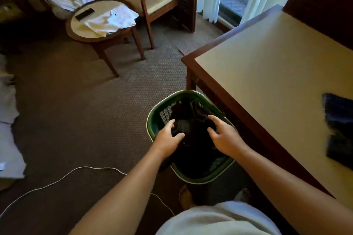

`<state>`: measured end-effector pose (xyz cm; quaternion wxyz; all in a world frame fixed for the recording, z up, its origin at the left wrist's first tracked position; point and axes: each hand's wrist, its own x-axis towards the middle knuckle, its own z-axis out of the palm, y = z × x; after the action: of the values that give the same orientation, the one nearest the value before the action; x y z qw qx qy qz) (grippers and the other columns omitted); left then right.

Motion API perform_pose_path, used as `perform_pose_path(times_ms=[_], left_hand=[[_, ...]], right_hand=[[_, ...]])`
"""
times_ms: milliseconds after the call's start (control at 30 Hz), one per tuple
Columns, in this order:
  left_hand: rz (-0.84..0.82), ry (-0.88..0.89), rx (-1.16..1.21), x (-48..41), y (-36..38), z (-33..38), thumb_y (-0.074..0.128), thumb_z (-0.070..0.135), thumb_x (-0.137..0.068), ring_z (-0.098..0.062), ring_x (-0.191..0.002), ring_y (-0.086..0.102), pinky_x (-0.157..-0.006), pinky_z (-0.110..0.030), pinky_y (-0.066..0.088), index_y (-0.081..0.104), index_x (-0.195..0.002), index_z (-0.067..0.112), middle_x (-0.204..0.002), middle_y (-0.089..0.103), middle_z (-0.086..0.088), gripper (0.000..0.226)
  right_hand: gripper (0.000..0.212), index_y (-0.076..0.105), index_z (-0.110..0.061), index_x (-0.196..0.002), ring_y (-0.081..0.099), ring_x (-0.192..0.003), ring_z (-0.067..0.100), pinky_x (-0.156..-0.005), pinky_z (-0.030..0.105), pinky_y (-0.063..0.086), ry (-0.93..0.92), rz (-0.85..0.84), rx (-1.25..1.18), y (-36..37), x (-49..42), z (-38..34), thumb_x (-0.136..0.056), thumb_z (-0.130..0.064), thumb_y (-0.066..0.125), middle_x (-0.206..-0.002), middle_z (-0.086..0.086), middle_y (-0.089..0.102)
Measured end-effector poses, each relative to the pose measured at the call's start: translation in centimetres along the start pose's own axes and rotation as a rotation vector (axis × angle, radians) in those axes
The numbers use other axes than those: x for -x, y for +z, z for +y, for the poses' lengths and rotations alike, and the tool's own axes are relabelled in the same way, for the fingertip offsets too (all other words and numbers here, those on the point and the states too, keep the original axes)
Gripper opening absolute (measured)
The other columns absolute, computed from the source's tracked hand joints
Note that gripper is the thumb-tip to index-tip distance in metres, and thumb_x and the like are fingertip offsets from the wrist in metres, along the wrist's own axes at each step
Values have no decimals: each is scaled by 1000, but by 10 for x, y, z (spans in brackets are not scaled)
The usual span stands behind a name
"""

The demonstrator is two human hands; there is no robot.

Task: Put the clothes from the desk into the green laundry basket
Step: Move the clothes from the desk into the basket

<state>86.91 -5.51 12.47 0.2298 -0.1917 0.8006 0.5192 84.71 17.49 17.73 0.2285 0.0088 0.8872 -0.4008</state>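
I am holding both hands over the green laundry basket (152,120), which is standing on the carpet (76,110) just beside the worktop's (267,82) left edge. My left hand (168,136) is clamping its fingers on the dark clothes (191,145), crumpled and almost black, inside the basket. My right hand (224,136) is resting on them with fingers apart. A blue garment (339,129) is lying at the worktop's right edge.

No lettering, label, brand, number or sign can be read anywhere in this view.
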Motion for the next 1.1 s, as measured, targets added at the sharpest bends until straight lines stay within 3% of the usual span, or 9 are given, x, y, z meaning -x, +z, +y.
perform_pose_path(times_ms=[167, 333, 467, 567, 900, 967, 1000, 1033, 1100], left_hand=[[-39, 8, -6, 8, 9, 2, 62, 28, -96, -19, -142, 46, -116, -41, 43, 31, -159, 32, -159, 43, 0, 70], [-30, -33, -6, 8, 8, -7, 59, 21, -98, -21, -146, 44, -116, -41, 43, 32, -160, 30, -161, 41, -4, 68], [-9, -46, 17, 11, 5, -14, 56, 15, -100, -21, -148, 40, -117, -46, 42, 33, -159, 31, -162, 39, -5, 66], [6, -59, 18, 10, 2, -20, 56, 14, -100, -22, -147, 42, -116, -46, 43, 33, -159, 29, -161, 40, -7, 65], [45, -123, 94, 17, 8, -42, 58, 15, -100, -24, -145, 44, -115, -46, 45, 35, -159, 29, -161, 40, -9, 64], [46, -127, 103, 19, 11, -41, 57, 14, -101, -24, -145, 44, -115, -46, 45, 34, -159, 29, -162, 39, -9, 64], [45, -127, 104, 19, 13, -39, 56, 14, -102, -24, -146, 43, -116, -45, 44, 34, -159, 29, -162, 38, -8, 64], [43, -126, 100, 19, 15, -37, 55, 15, -102, -23, -147, 42, -117, -45, 43, 34, -159, 30, -162, 38, -7, 63], [29, -111, 73, 19, 19, -30, 54, 18, -103, -22, -147, 42, -118, -44, 41, 33, -160, 31, -162, 39, -5, 62]], right_hand=[[55, 32, -33, -155, 45, -67, -5, -54, 10, 35, 59, -56, 20, 15, 5, 11, -104, -30, 51, -145, 0, 55], [55, 33, -30, -156, 59, -116, 12, -83, 21, 48, 21, -83, 56, 22, 4, 7, -104, -31, 52, -154, -3, 45], [56, 32, -30, -155, 56, -86, 1, -73, 18, 47, 9, -121, 84, 31, -2, 7, -103, -32, 51, -155, -2, 44], [56, 32, -30, -156, 40, -69, -8, -62, 11, 35, 6, -141, 96, 39, -6, 8, -103, -33, 52, -154, -2, 45], [58, 31, -31, -156, 40, -71, -9, -64, 13, 37, -24, -234, 166, 52, -11, 10, -102, -34, 53, -153, -2, 47], [58, 31, -30, -156, 56, -88, -2, -74, 19, 46, -49, -250, 186, 50, -10, 8, -102, -34, 53, -154, -3, 45], [59, 31, -29, -156, 61, -109, 7, -86, 24, 50, -61, -249, 201, 48, -10, 6, -102, -33, 53, -156, -3, 42], [59, 30, -27, -157, 53, -129, 13, -100, 29, 48, -72, -243, 218, 45, -9, 4, -103, -33, 53, -158, -4, 40], [60, 29, -25, -158, 39, -144, 15, -113, 32, 40, -94, -224, 241, 40, -8, 3, -103, -33, 52, -160, -4, 37]])
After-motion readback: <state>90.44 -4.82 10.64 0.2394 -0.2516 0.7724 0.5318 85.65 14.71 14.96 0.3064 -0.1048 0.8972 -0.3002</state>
